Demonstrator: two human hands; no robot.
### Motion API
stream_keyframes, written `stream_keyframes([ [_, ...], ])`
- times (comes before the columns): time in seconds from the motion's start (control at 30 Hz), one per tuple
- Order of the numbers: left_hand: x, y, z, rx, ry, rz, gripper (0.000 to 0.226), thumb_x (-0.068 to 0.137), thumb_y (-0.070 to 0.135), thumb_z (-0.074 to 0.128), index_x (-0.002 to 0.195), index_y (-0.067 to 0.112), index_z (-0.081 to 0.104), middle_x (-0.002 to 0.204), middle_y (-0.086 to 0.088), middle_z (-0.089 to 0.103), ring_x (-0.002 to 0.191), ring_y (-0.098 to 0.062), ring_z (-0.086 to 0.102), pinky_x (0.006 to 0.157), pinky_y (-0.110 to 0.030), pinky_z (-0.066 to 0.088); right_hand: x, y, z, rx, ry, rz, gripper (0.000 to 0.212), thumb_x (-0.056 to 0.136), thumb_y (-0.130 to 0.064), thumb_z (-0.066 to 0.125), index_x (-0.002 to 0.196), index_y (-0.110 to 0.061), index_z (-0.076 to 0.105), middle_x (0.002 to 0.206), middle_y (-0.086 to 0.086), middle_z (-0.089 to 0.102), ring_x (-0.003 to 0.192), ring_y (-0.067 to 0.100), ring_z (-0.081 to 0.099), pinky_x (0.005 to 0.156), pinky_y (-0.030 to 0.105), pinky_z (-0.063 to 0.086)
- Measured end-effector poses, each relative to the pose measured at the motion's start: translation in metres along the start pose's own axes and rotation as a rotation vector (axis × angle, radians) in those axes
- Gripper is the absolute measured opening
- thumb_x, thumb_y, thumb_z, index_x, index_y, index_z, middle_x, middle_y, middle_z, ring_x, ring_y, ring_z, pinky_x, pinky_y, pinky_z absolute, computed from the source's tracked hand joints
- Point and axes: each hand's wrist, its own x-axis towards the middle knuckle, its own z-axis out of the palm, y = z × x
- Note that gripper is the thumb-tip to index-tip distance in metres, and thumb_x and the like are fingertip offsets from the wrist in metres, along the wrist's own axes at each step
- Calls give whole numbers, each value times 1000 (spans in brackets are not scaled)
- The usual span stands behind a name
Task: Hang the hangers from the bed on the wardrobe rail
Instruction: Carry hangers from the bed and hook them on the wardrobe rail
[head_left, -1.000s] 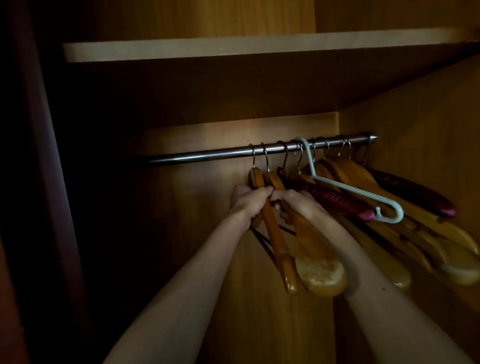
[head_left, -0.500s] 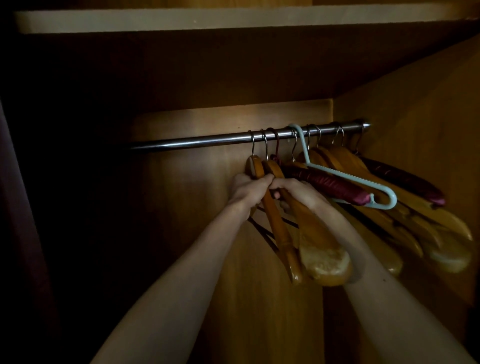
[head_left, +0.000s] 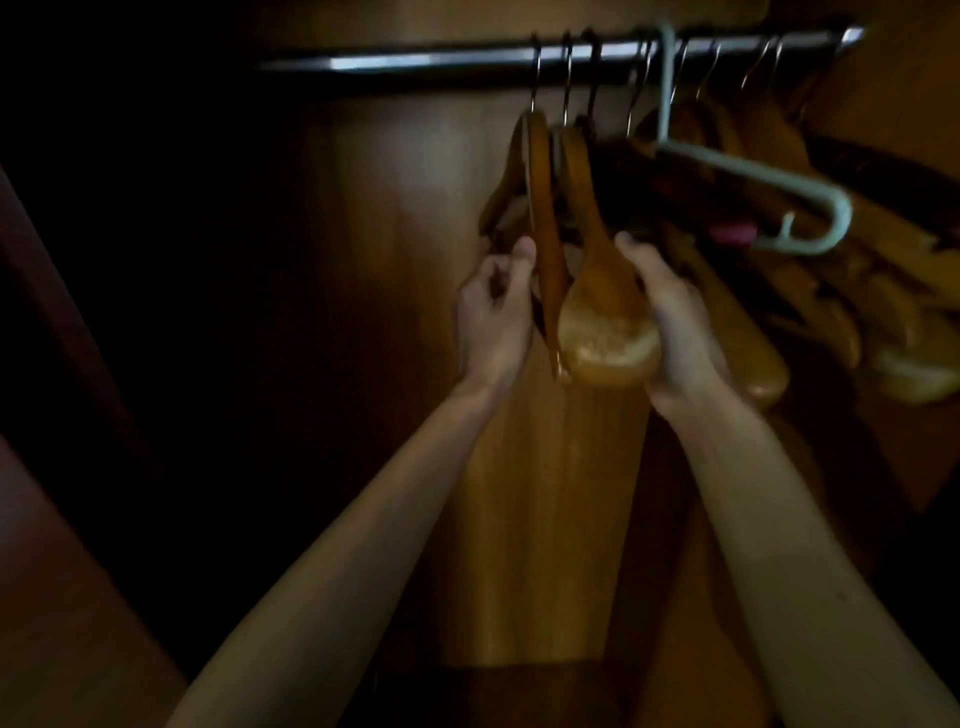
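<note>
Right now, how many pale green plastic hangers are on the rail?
1. The pale green plastic hanger hangs on the rail right of the middle, among the wooden hangers. Blur and darkness on the far right could hide another.

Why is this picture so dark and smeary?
Head view: dim light, with the left side nearly black; motion blur smears the hooks and both hands; glare streaks the rail; the wide lens bends straight edges.

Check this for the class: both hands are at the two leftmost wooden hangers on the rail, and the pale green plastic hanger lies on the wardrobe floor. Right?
Not quite. The head view shows the pale green plastic hanger hooked on the rail, not lying on the floor. The left hand and right hand are at the two leftmost wooden hangers.
</note>
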Motion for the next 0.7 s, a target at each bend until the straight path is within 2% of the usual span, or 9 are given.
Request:
stream_keyframes([
  [0.07,-25,-26,-6,-29,1,-47,30,104,35,49,91,15,67,76,0,64,73,-18,64,72,-36,52,-24,22,-9,19,-2,-50,49,95,-48,59,130,-13,60,98,-2,70,75,5,64,60,18,49],
  [0.1,-39,-41,-10,-6,7,-68,25,103,30,49,88,20,66,73,4,60,69,-15,60,67,-36,49,-36,34,-14,-13,-8,-65,33,101,-37,54,118,-10,64,88,1,65,62,5,56,50,16,41],
  [0.17,-69,-71,-18,96,-11,-119,25,102,22,50,82,20,63,68,6,55,61,-9,52,60,-30,42,-60,60,-22,-107,-14,-26,17,101,-26,55,100,-16,70,77,-4,61,54,6,48,45,18,35],
  [0.27,-121,-122,-30,259,-228,-326,25,101,21,50,90,7,68,71,0,59,57,-5,52,56,-21,42,-91,120,-34,-253,-82,142,13,98,-23,63,93,-28,74,69,-12,64,54,4,52,46,14,39],
  [0.4,-200,-204,-48,507,-635,-713,19,100,20,58,92,8,71,76,-1,67,54,-5,56,46,-15,43,-140,230,-61,-443,-125,484,13,94,-28,65,86,-32,74,67,-13,68,57,3,58,53,19,46],
  [0.47,-242,-241,-59,586,-805,-841,19,98,25,63,88,10,71,78,-4,69,54,-6,58,44,-15,43,-172,284,-76,-474,-134,676,11,95,-26,65,89,-25,74,73,-5,70,61,10,60,57,25,48],
  [0.53,-278,-271,-69,648,-943,-956,23,100,26,61,89,8,69,81,-7,67,57,-9,57,43,-13,42,-206,331,-90,-495,-135,853,13,97,-22,63,96,-14,73,79,2,68,62,12,60,55,21,48],
  [0.6,-311,-293,-79,660,-1039,-1057,20,103,18,56,97,2,66,80,-9,62,58,-12,55,42,-12,41,-244,369,-104,-513,-114,983,11,97,-20,64,95,-12,71,81,6,68,61,12,60,53,20,49],
  [0.7,-352,-322,-94,707,-1175,-1182,11,105,13,50,102,4,55,75,-5,54,59,-12,50,50,-19,40,-302,410,-123,-566,-52,1124,14,95,-15,65,102,-6,72,92,14,73,74,23,69,69,31,57],
])
